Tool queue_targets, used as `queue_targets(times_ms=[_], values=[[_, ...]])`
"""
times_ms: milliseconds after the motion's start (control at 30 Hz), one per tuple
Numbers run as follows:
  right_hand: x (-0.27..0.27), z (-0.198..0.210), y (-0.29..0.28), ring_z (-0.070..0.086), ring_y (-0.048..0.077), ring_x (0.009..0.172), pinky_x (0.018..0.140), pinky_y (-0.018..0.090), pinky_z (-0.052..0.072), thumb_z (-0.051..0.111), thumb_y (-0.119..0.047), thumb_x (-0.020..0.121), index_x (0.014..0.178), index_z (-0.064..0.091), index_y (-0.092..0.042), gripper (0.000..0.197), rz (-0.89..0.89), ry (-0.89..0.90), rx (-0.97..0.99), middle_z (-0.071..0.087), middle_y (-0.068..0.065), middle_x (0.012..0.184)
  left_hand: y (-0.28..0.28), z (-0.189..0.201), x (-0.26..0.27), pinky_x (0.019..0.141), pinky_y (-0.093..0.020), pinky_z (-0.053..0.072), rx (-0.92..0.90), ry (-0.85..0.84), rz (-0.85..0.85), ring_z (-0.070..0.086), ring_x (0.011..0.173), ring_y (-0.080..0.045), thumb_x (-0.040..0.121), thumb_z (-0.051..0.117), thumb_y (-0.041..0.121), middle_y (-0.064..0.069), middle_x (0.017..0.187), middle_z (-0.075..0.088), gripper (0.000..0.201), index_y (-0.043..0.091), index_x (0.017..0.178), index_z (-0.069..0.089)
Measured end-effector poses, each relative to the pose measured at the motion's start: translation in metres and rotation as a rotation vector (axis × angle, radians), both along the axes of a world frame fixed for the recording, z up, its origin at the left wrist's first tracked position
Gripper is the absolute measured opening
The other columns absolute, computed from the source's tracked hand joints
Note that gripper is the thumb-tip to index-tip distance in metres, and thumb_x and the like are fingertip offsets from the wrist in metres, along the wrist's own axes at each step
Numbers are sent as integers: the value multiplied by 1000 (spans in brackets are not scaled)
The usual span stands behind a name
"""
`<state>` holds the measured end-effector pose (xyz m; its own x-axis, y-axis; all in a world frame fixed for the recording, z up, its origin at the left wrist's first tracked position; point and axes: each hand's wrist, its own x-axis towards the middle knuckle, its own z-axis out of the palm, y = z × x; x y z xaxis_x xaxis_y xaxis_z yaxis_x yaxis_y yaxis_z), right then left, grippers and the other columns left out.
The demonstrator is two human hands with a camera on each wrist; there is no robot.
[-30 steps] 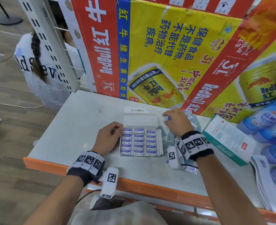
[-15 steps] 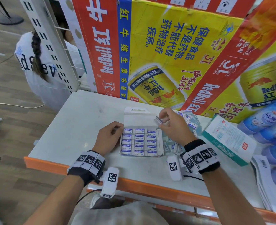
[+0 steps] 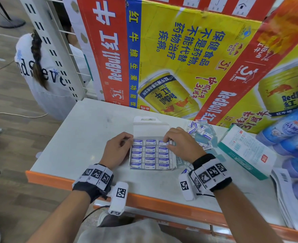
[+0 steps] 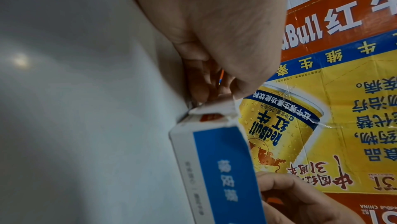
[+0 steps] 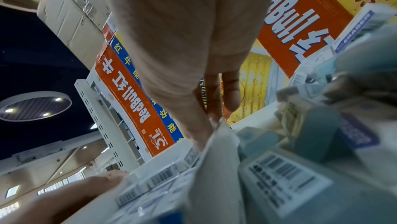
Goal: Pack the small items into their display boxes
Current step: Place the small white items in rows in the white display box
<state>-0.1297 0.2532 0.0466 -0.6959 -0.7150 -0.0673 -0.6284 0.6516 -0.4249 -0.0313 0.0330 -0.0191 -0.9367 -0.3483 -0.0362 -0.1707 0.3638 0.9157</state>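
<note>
An open white and blue display box (image 3: 174,159) (image 4: 225,168) lies on the counter, with rows of white and blue erasers (image 3: 150,154) (image 5: 161,176) in it and its lid flap folded back. My left hand (image 3: 129,137) (image 4: 214,92) pinches the box's far left corner. My right hand (image 3: 166,142) (image 5: 206,125) pinches one eraser (image 3: 163,143) at the far end of the right column, low over the box. More loose erasers (image 3: 201,131) (image 5: 290,173) lie in a heap to the right of the box.
Red Bull cartons (image 3: 179,58) wall off the back of the white counter (image 3: 85,137), which has an orange front edge. A white and teal box (image 3: 246,151), blue bottles (image 3: 294,137) and stacked papers (image 3: 285,190) crowd the right. A person (image 3: 39,71) sits on the floor at left.
My right hand took an eraser from the heap at the right and carried it left and down into the box's far right corner. The left hand has kept its hold.
</note>
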Motion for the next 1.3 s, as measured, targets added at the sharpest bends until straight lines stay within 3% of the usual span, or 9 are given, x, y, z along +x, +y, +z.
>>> queue_targets(times_ms=[133,467,567,633,767,933,1067,1233,1300], values=[[1,2,-2,44,19,93,81,30,39,60,-5,84,91,61,-11,10,-4,37,43,56,2,98,0,0,0,64,-15,48,-1,2,-12,65,74,-9,93,54,25,9,79,71,12,28,85,64],[4,3,-8,44,20,93,76,27,36,51,4,86,92,61,-8,16,30,31,79,55,5,99,0,0,0,69,-21,49,-13,2,-15,65,77,-8,93,53,25,11,81,71,12,27,86,64],[3,0,-7,44,19,96,79,27,39,52,0,87,94,62,-11,16,22,62,80,53,3,100,0,-1,0,64,-16,49,-15,7,-16,65,76,-8,93,53,26,10,81,71,12,27,86,63],[3,-3,-5,44,17,97,83,28,41,56,-5,87,95,64,-13,14,3,59,65,51,1,99,0,-2,-1,62,-21,50,-5,5,-10,66,73,-11,93,53,26,8,80,71,12,27,86,64],[-7,-1,4,42,10,99,85,26,39,57,-19,90,94,66,-19,10,-91,-21,-48,50,-5,98,-1,-4,-1,65,-19,49,-13,13,-1,65,75,-8,93,55,24,10,81,71,13,28,85,64],[-40,6,29,43,23,110,95,35,38,44,7,86,111,65,-13,38,-249,92,64,60,5,116,-1,-4,-1,63,-16,48,-8,17,-5,65,72,-7,93,54,25,10,80,71,13,28,85,64],[-48,2,38,38,25,118,102,35,35,42,10,83,117,64,-17,49,-243,-15,212,60,2,122,-1,-4,-1,60,-10,46,-14,22,-2,64,72,-6,93,55,24,8,82,71,12,27,85,64],[-50,3,38,41,29,117,98,43,41,46,8,85,116,64,-16,43,-238,-48,269,53,9,117,-1,-4,-1,62,-10,46,-27,17,-3,63,73,-4,93,55,26,10,81,71,12,28,85,63],[-52,4,39,50,28,106,86,38,47,49,8,85,116,64,-14,40,-252,-81,269,48,11,114,-1,-4,-1,61,-10,45,-30,15,-1,63,73,-4,93,55,26,10,81,71,12,28,85,63]])
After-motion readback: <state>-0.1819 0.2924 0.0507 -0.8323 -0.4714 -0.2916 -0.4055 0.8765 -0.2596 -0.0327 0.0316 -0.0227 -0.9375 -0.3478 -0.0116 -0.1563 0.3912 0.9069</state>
